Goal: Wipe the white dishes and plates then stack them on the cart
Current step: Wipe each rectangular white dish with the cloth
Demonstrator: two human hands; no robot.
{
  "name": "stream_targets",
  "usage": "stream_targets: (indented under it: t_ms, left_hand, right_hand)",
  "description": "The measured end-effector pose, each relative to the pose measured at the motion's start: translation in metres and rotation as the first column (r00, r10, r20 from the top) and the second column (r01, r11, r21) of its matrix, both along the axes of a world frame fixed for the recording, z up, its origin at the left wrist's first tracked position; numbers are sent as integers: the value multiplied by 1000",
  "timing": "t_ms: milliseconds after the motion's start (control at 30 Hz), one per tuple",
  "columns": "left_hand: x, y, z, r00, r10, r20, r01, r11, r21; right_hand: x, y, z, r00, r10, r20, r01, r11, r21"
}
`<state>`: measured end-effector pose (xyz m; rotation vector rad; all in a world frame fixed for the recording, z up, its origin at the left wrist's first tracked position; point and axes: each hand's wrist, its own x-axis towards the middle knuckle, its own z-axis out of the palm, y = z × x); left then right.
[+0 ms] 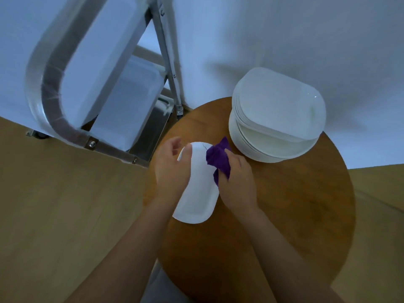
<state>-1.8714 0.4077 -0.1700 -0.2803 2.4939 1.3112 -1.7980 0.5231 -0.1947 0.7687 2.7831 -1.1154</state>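
Left hand: the left hand [172, 165] grips the left edge of a white dish [197, 189], thumb hooked over the far rim, fingers underneath and out of sight.
Right hand: the right hand [238, 180] is closed around a bunched purple cloth [218, 159], pressing it onto the far right part of the dish.
Dish: oblong, held over the near left side of the round wooden table [284, 204]; whether its near end touches the tabletop is hard to say from up here.
Stack: a pile of white plates [277, 114] sits on the far right of the table, oblong ones on top of round ones, just beyond the cloth.
Cart: the metal cart [54, 110] stands at far left, white tubs [129, 101] on its shelves.
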Motion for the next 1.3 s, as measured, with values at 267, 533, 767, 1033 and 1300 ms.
stream_targets:
  t_ms: [267, 533, 767, 1033, 1300]
  left_hand:
    - [-22, 100, 41, 940, -338, -48, 332, 937, -110]
    - [-38, 128, 23, 938, -347, -2, 340, 921, -191]
    - [-42, 126, 29, 959, -259, 116, 271, 957, -105]
    - [-28, 121, 48, 982, 5, 191, -61, 955, 289]
    - [-11, 96, 64, 913, -70, 402, -193, 795, 576]
  right_hand:
    - [54, 43, 27, 858, -495, -136, 435, 843, -317]
    - [56, 84, 61, 735, -636, -235, 500, 743, -445]
    - [35, 106, 80, 730, -628, -270, 466, 746, -476]
    - [36, 128, 86, 673, -703, -229, 527, 673, -518]
    - [63, 144, 98, 557, -808, -192, 545, 530, -649]
